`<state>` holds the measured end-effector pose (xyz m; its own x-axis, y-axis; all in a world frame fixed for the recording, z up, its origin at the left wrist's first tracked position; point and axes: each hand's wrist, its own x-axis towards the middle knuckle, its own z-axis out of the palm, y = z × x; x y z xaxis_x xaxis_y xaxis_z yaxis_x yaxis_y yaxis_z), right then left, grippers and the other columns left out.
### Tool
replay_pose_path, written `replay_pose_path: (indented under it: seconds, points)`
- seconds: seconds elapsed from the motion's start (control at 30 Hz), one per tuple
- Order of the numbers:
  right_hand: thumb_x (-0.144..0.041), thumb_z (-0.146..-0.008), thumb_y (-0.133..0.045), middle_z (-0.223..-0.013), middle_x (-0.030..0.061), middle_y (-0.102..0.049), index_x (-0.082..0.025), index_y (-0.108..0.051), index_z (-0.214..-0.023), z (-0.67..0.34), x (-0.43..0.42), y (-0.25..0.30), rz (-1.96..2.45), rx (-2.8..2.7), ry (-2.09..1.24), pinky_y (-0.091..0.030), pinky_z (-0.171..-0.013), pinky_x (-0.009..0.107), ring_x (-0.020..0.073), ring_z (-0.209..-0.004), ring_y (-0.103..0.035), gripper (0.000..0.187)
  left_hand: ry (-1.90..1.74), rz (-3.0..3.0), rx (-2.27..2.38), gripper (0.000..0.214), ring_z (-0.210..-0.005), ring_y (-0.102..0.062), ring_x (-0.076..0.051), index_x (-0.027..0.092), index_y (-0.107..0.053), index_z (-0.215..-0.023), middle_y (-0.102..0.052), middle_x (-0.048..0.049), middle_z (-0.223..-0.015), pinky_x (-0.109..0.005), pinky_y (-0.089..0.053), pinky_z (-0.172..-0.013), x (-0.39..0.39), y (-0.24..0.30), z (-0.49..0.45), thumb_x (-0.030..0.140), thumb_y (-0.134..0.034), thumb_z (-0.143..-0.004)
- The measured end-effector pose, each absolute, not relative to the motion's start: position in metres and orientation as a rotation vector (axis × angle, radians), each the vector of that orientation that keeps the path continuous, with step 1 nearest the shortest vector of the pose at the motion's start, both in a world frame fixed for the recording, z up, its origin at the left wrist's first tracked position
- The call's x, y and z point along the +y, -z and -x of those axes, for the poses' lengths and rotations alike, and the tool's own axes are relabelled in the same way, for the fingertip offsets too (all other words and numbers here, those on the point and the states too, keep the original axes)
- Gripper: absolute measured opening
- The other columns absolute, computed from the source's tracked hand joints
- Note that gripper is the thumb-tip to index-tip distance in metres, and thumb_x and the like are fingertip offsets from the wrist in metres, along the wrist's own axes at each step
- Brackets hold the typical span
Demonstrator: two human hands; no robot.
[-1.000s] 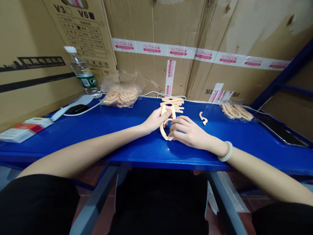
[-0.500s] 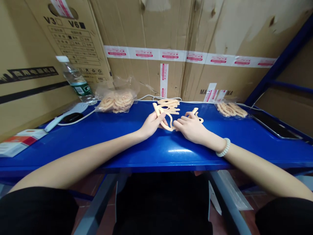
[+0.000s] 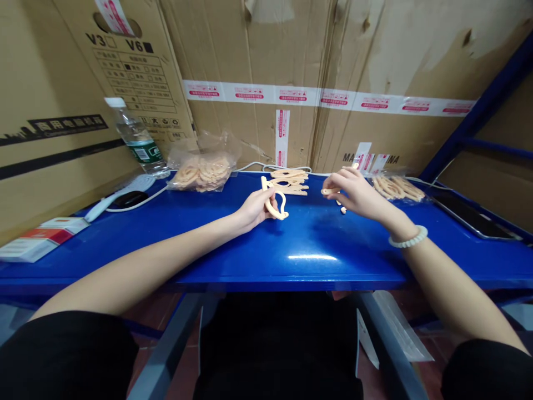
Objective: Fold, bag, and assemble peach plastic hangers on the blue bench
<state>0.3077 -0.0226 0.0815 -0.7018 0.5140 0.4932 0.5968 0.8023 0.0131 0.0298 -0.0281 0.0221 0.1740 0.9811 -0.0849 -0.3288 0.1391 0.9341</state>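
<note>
My left hand (image 3: 256,211) is closed around a beige plastic folding-hanger part (image 3: 284,204), held a little above the blue table. A straight bar and a curved arm of it stick out past the fingers. To the right, my right hand (image 3: 356,191) is raised with its fingers closed on another beige hanger part (image 3: 328,191). Its rounded end pokes out on the left, while the palm covers most of the rest. Between and behind the hands lies a loose pile of beige hanger parts (image 3: 289,180).
Bagged beige parts (image 3: 204,172) lie at the back left, near a water bottle (image 3: 141,144). More bagged parts (image 3: 397,187) and a dark tablet-like device (image 3: 472,215) are on the right. A red-white box (image 3: 44,239) sits at far left. Cardboard (image 3: 250,133) walls the back.
My right hand has moved right and up, away from my left hand, with a hanger part in it. My left hand has shifted slightly left and keeps its hold.
</note>
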Motion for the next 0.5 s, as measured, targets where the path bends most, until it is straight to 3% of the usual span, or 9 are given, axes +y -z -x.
replay_pose_path:
  seconds: [0.1, 0.23, 0.33, 0.5]
  points:
    - [-0.024, -0.091, -0.059, -0.093, 0.0075, -0.073, -0.021, -0.066, -0.090, -0.321, -0.013, -0.084, 0.917, -2.633, 0.049, -0.040, -0.098, 0.046, 0.0262, -0.093, -0.063, 0.008, -1.145, -0.939, 0.891, 0.037, -0.045, -0.057, -0.014, 0.016, -0.051, -0.072, -0.057, -0.0012, -0.054, -0.024, -0.050, -0.050, -0.029, -0.022, -0.029, 0.023, -0.043, -0.107]
    - [-0.015, -0.085, -0.059, -0.090, 0.0071, -0.074, -0.020, -0.071, -0.088, -0.316, -0.011, -0.074, 0.944, -2.766, -0.234, -0.047, -0.088, 0.039, 0.0238, -0.090, -0.064, 0.013, -1.137, -0.932, 0.879, 0.039, -0.046, -0.059, -0.015, 0.016, -0.051, -0.071, -0.057, -0.0010, -0.053, -0.025, -0.051, -0.050, -0.030, -0.023, -0.029, 0.022, -0.041, -0.108]
    - [-0.012, -0.080, -0.062, -0.089, 0.0067, -0.074, -0.019, -0.073, -0.087, -0.311, -0.012, -0.069, 0.964, -2.804, -0.269, -0.049, -0.087, 0.038, 0.0245, -0.094, -0.065, 0.015, -1.131, -0.935, 0.876, 0.040, -0.046, -0.059, -0.014, 0.015, -0.051, -0.070, -0.056, -0.0013, -0.053, -0.026, -0.053, -0.052, -0.031, -0.024, -0.030, 0.021, -0.040, -0.108]
    - [-0.015, -0.075, -0.070, -0.107, 0.0081, -0.075, -0.019, -0.074, -0.106, -0.324, -0.013, -0.078, 1.080, -2.748, -0.213, -0.051, -0.088, 0.039, 0.0256, -0.100, -0.067, 0.031, -1.131, -0.944, 0.895, 0.042, -0.044, -0.058, -0.015, 0.016, -0.051, -0.067, -0.057, -0.0024, -0.053, -0.026, -0.052, -0.050, -0.033, -0.027, -0.032, 0.024, -0.042, -0.108]
